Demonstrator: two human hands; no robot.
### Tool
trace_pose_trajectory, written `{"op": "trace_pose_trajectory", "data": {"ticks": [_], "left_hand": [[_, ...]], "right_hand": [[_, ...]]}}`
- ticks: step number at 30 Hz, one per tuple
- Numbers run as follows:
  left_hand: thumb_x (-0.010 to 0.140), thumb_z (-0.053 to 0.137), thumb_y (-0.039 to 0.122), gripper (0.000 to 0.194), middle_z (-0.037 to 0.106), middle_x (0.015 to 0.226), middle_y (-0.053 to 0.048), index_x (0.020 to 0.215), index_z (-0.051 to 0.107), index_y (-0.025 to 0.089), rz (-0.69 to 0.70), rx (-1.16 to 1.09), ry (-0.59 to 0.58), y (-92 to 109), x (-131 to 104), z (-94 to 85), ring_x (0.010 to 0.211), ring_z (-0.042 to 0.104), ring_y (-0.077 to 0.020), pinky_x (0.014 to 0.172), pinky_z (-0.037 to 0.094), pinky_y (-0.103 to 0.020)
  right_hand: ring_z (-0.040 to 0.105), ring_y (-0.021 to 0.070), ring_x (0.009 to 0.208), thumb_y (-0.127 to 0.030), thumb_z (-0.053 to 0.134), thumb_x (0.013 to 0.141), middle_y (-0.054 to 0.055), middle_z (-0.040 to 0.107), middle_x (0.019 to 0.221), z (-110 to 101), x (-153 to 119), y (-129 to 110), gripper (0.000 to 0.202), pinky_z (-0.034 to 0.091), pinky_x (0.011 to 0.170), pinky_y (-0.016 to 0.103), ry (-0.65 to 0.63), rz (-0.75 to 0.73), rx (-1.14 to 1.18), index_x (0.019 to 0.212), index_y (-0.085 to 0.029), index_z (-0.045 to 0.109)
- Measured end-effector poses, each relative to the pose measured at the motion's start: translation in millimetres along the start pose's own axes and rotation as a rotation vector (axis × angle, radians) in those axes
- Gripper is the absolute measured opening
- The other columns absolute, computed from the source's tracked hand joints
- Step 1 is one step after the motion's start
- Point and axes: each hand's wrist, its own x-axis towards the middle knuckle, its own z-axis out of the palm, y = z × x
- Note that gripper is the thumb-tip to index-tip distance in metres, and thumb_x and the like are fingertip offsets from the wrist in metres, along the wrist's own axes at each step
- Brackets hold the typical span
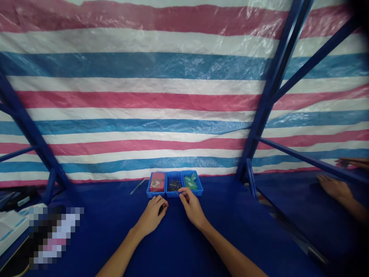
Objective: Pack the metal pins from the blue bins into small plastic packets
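Three small blue bins stand side by side on the blue table (178, 231). The left bin (156, 194) holds a pink item with something small on it, the middle bin (173, 195) holds many small dark metal pieces, and the right bin (198, 191) holds green and clear packets. My left hand (152, 214) rests in front of the left bin, its fingers curled round something dark. At the front edge of the middle bin is my right hand (192, 207), thumb and forefinger pinched together; what lies between them is too small to make out.
A pen-like object (137, 187) lies left of the bins. Blue metal posts (263, 111) rise on both sides before a striped sheet (158, 100). At the right, another person's hand (334, 187) rests on a neighbouring table. White boxes (17, 223) sit far left.
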Motion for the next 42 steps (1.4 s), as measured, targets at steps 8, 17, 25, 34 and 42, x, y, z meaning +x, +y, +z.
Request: {"op": "trace_pose_trajectory", "data": {"ticks": [8, 17, 25, 34, 42], "left_hand": [[0.105, 0.052, 0.025, 0.013, 0.065, 0.103, -0.004, 0.101, 0.065, 0.025, -0.001, -0.006, 0.012, -3, -1, 1.9, 0.099, 0.06, -0.0233, 0.091, 0.047, -0.037], [0.105, 0.052, 0.026, 0.013, 0.065, 0.103, -0.004, 0.102, 0.065, 0.025, 0.006, -0.007, 0.006, -3, -1, 1.4, 0.099, 0.06, -0.0234, 0.091, 0.047, -0.037], [0.105, 0.051, 0.026, 0.014, 0.065, 0.103, -0.005, 0.101, 0.065, 0.025, -0.004, -0.01, -0.004, -1, 0, 0.3, 0.099, 0.059, -0.0241, 0.091, 0.047, -0.039], [0.105, 0.05, 0.027, 0.017, 0.065, 0.104, -0.005, 0.102, 0.066, 0.025, -0.005, -0.02, 0.003, -1, -1, 0.0, 0.1, 0.06, -0.0239, 0.092, 0.048, -0.039], [0.106, 0.049, 0.028, 0.017, 0.065, 0.103, -0.005, 0.102, 0.065, 0.025, 0.013, -0.01, 0.0, -3, -1, 1.4, 0.1, 0.06, -0.0241, 0.093, 0.047, -0.04]], "right_hand": [[0.065, 0.0237, 0.103, -0.018, 0.048, 0.104, 0.007, 0.065, 0.113, -3, -10, -12, 0.035, 0.054, 0.09, 0.035, -0.067, -0.272, -0.401, 0.13, -0.031, 0.068], [0.064, 0.0193, 0.075, -0.033, 0.05, 0.106, 0.002, 0.068, 0.086, -1, -5, -4, 0.026, 0.051, 0.074, 0.03, -0.038, -0.103, -0.178, 0.12, -0.026, 0.07], [0.043, 0.0085, 0.046, -0.061, 0.062, 0.093, -0.004, 0.057, 0.076, 4, 3, 7, 0.042, 0.031, 0.04, 0.021, -0.08, 0.227, 0.287, 0.107, -0.021, 0.066], [0.045, 0.0092, 0.047, -0.062, 0.075, 0.085, -0.006, 0.053, 0.062, -1, -1, -6, 0.047, 0.036, 0.043, 0.02, -0.194, 0.285, 0.364, 0.099, -0.018, 0.068], [0.025, 0.0049, 0.04, -0.072, 0.068, 0.086, -0.011, 0.034, 0.051, 2, -1, -7, 0.057, 0.014, 0.041, 0.021, -0.196, 0.424, 0.456, 0.069, -0.022, 0.045]]}}
